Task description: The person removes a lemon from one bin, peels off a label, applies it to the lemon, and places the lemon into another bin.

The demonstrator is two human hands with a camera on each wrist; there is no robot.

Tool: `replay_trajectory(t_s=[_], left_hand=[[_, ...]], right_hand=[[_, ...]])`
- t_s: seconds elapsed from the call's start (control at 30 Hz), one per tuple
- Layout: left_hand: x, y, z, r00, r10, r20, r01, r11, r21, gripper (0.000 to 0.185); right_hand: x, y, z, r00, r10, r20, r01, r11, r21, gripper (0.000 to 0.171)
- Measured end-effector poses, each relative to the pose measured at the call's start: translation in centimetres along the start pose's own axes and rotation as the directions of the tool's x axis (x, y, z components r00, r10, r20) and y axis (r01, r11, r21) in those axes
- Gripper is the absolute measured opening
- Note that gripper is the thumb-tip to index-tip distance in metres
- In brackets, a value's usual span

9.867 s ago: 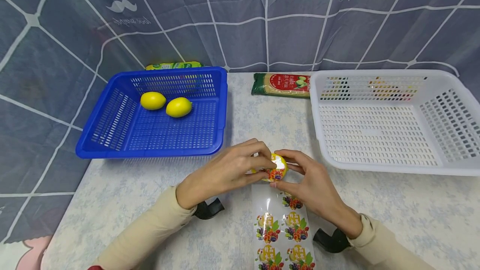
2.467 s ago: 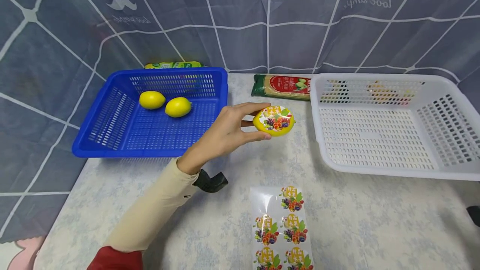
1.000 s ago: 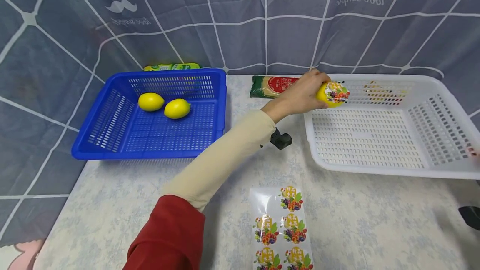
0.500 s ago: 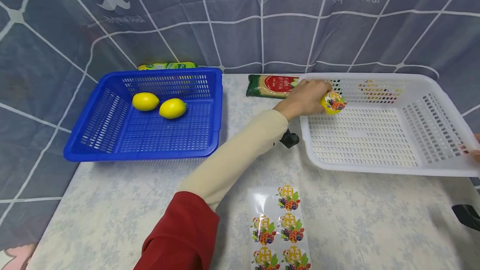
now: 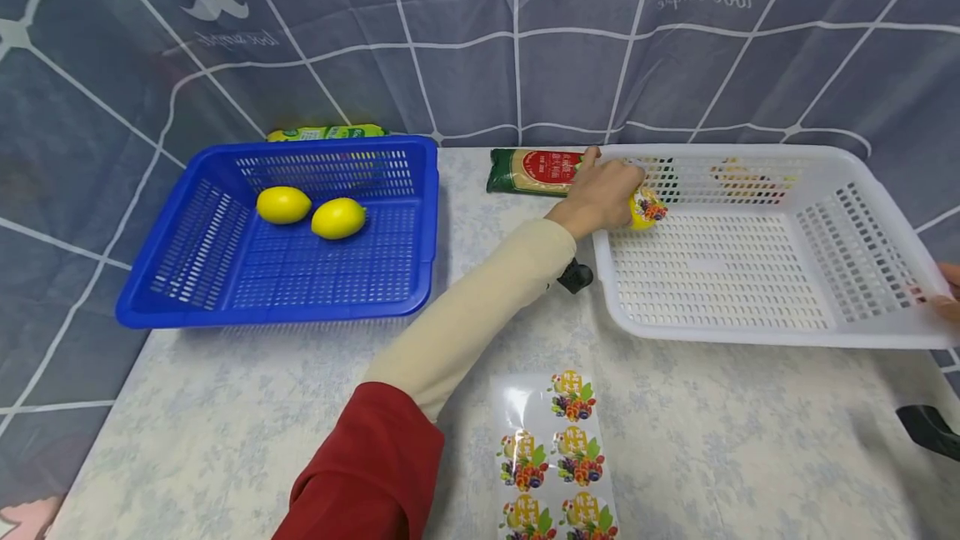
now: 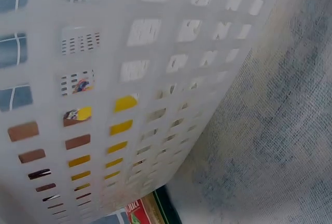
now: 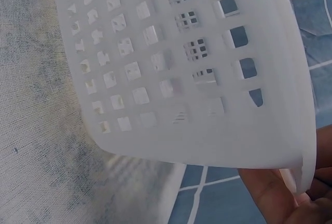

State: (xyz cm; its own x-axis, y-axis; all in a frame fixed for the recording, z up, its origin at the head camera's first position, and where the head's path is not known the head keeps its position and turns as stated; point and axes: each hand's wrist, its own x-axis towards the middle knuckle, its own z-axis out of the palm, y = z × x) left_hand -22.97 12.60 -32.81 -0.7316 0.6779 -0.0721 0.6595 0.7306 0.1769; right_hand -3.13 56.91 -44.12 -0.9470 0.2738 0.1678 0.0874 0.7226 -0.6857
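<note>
In the head view my left hand (image 5: 603,194) reaches over the left rim of the white basket (image 5: 712,338) and grips a lemon (image 5: 647,210) just inside it. A fruit-print sticker is on the lemon's side facing right; my hand covers its left part. Through the basket's slots, the left wrist view shows the yellow lemon (image 6: 122,126) beside my fingers. At the far right edge, my right hand (image 5: 949,294) holds the basket's rim. The right wrist view has the right hand (image 7: 282,195) pinching the rim's corner.
A blue basket (image 5: 273,315) with two lemons (image 5: 283,205) stands at left. The sticker sheet (image 5: 517,398) lies on the table in front. A spaghetti packet (image 5: 528,172) lies behind, partly under my hand. A green-yellow packet (image 5: 326,133) sits behind the blue basket.
Earlier both hands worked the sticker onto the lemon above the sheet. Since then my left hand has carried it right and down into the white basket; my right hand has moved to the basket's right rim.
</note>
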Motion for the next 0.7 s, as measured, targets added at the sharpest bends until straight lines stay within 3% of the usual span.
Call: replay_trajectory(t_s=[0.23, 0.43, 0.5, 0.7], left_hand=[[-0.2, -0.4, -0.3, 1.0, -0.028, 0.012, 0.028, 1.0, 0.005, 0.018], [-0.4, -0.7, -0.2, 0.999, -0.05, 0.011, 0.05, 0.998, 0.029, 0.012], [-0.5, -0.7, -0.1, 0.998, -0.06, 0.006, 0.06, 0.997, 0.043, 0.012], [-0.6, -0.9, 0.0, 0.996, -0.092, 0.007, 0.091, 0.995, 0.04, 0.014]], right_hand=[[-0.4, 0.0, 0.3, 0.999, -0.004, 0.04, -0.003, 0.984, 0.18, 0.051], [-1.2, -3.9, 0.4, 0.994, -0.03, 0.105, 0.0, 0.961, 0.277, 0.051], [-1.5, -4.7, 0.6, 0.995, -0.02, 0.099, -0.007, 0.963, 0.268, 0.052], [-1.2, -2.8, 1.0, 0.998, -0.021, 0.058, 0.009, 0.981, 0.193, 0.053]])
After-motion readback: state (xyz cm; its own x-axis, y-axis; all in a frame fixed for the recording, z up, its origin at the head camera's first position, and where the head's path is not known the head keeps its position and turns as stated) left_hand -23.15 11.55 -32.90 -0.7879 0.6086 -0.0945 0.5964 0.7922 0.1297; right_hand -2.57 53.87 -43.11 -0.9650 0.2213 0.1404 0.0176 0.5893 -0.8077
